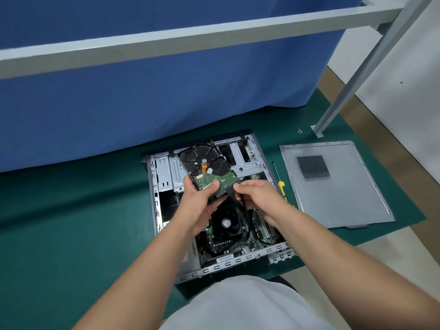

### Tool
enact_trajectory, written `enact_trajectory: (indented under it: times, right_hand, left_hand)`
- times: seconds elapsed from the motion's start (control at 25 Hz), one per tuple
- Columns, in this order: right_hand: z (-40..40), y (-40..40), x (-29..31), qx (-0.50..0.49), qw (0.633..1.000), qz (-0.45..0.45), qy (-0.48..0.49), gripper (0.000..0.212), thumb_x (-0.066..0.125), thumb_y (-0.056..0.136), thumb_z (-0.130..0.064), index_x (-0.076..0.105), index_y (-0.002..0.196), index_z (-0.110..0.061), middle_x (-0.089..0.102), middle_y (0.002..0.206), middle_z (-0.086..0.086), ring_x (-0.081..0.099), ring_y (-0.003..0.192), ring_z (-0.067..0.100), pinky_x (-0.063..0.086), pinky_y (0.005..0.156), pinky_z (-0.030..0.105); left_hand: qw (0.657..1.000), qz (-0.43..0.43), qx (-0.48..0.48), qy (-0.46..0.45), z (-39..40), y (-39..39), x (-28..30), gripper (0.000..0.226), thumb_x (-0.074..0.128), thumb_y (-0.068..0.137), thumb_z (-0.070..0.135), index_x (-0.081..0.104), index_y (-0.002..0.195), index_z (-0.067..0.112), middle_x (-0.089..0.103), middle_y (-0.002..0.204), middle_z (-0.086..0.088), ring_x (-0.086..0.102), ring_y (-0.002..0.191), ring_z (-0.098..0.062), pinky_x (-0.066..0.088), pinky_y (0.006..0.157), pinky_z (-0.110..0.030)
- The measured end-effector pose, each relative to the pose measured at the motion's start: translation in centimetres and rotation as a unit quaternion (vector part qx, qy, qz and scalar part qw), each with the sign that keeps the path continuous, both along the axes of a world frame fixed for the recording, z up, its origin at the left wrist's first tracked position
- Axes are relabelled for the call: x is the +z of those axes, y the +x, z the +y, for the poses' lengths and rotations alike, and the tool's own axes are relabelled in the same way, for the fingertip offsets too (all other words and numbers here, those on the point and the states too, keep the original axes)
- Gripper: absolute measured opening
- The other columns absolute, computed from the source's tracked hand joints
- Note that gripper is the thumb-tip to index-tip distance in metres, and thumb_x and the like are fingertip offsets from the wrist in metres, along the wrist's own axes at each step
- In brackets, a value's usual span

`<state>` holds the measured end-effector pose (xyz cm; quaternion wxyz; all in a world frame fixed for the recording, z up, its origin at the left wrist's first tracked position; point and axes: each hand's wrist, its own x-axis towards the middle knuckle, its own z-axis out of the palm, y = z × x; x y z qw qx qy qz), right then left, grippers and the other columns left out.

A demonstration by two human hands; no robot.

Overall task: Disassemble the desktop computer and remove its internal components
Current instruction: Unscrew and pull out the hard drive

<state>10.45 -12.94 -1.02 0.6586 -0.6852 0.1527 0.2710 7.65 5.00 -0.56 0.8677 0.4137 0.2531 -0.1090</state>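
An open desktop case (164, 177) lies on its side on a green mat, its motherboard and black CPU fan (226, 223) exposed. Above the case I hold a hard drive (207, 160), circuit board side up and tilted. My left hand (198, 203) grips the drive's near left corner, thumb on the green board. My right hand (258, 198) pinches a black cable connector (232, 192) at the drive's near edge. Black cables (248, 225) run from there down into the case.
The removed grey side panel (338, 184) lies flat to the right of the case. A yellow-handled screwdriver (281, 184) rests between case and panel. Small screws (300, 131) sit near a metal frame leg (333, 110). A blue cloth hangs behind.
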Motion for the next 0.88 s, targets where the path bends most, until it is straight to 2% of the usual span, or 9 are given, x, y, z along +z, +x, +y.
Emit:
enact_trajectory:
  times: [0.16, 0.28, 0.36, 0.44, 0.56, 0.72, 0.88]
  right_hand:
    - [2.4, 0.0, -0.6, -0.107, 0.994, 0.015, 0.027, 0.015, 0.074, 0.092, -0.019, 0.08, 0.08, -0.013, 0.079, 0.088, 0.009, 0.074, 0.079, 0.024, 0.062, 0.079, 0.036]
    - [2.1, 0.7, -0.1, -0.042, 0.999, -0.001, -0.033, 0.017, 0.074, 0.092, -0.022, 0.075, 0.08, -0.01, 0.078, 0.087, 0.009, 0.072, 0.078, 0.022, 0.06, 0.083, 0.037]
    - [1.7, 1.1, 0.2, -0.013, 0.999, 0.001, -0.034, 0.016, 0.074, 0.092, -0.022, 0.076, 0.082, -0.01, 0.077, 0.087, 0.012, 0.071, 0.079, 0.021, 0.058, 0.086, 0.036]
    - [2.2, 0.8, 0.0, -0.061, 0.998, 0.015, 0.013, 0.017, 0.074, 0.092, -0.018, 0.076, 0.076, -0.015, 0.077, 0.085, 0.01, 0.072, 0.08, 0.024, 0.059, 0.085, 0.038]
    - [3.1, 0.6, -0.6, -0.141, 0.989, 0.033, 0.03, 0.011, 0.072, 0.093, -0.015, 0.077, 0.085, -0.009, 0.079, 0.09, 0.01, 0.074, 0.087, 0.029, 0.061, 0.087, 0.04]
    - [1.4, 1.0, -0.4, -0.058, 0.998, 0.025, -0.015, 0.011, 0.074, 0.092, -0.018, 0.073, 0.086, -0.008, 0.073, 0.078, 0.008, 0.067, 0.078, 0.023, 0.056, 0.091, 0.043]
    - [2.4, 0.2, -0.6, -0.127, 0.991, 0.031, 0.01, 0.017, 0.071, 0.094, -0.018, 0.074, 0.094, -0.002, 0.078, 0.092, 0.012, 0.072, 0.089, 0.029, 0.057, 0.097, 0.048]
  left_hand:
    - [0.998, -0.006, 0.068, 0.003, -1.6, -0.1, -0.5, 0.045, 0.065, 0.096, -0.003, 0.043, 0.126, 0.023, 0.071, 0.12, -0.016, 0.075, 0.104, -0.03, 0.062, 0.082, -0.038]
    - [0.999, 0.01, 0.043, 0.005, -0.2, 0.4, -0.7, 0.046, 0.067, 0.095, -0.003, 0.043, 0.125, 0.022, 0.068, 0.125, -0.017, 0.074, 0.105, -0.029, 0.062, 0.084, -0.039]
    - [0.999, 0.023, 0.022, 0.008, 0.7, 1.0, -0.7, 0.045, 0.069, 0.093, -0.003, 0.044, 0.122, 0.022, 0.067, 0.125, -0.018, 0.074, 0.105, -0.03, 0.062, 0.084, -0.04]
    - [0.999, 0.019, 0.037, 0.006, 0.1, 1.0, -0.6, 0.044, 0.068, 0.094, -0.002, 0.043, 0.121, 0.022, 0.069, 0.121, -0.019, 0.075, 0.103, -0.029, 0.062, 0.082, -0.038]
    - [0.998, 0.006, 0.057, 0.0, -1.6, 0.6, -0.8, 0.045, 0.065, 0.097, 0.0, 0.037, 0.123, 0.023, 0.076, 0.109, -0.016, 0.077, 0.098, -0.028, 0.063, 0.077, -0.034]
    - [1.0, 0.015, 0.006, 0.02, -0.2, 1.1, -0.8, 0.045, 0.068, 0.094, -0.001, 0.042, 0.122, 0.024, 0.068, 0.125, -0.018, 0.074, 0.105, -0.03, 0.062, 0.083, -0.039]
    - [0.999, 0.0, 0.033, 0.033, -1.5, 0.8, -0.8, 0.042, 0.066, 0.096, -0.001, 0.042, 0.121, 0.023, 0.072, 0.115, -0.016, 0.076, 0.1, -0.028, 0.062, 0.081, -0.036]
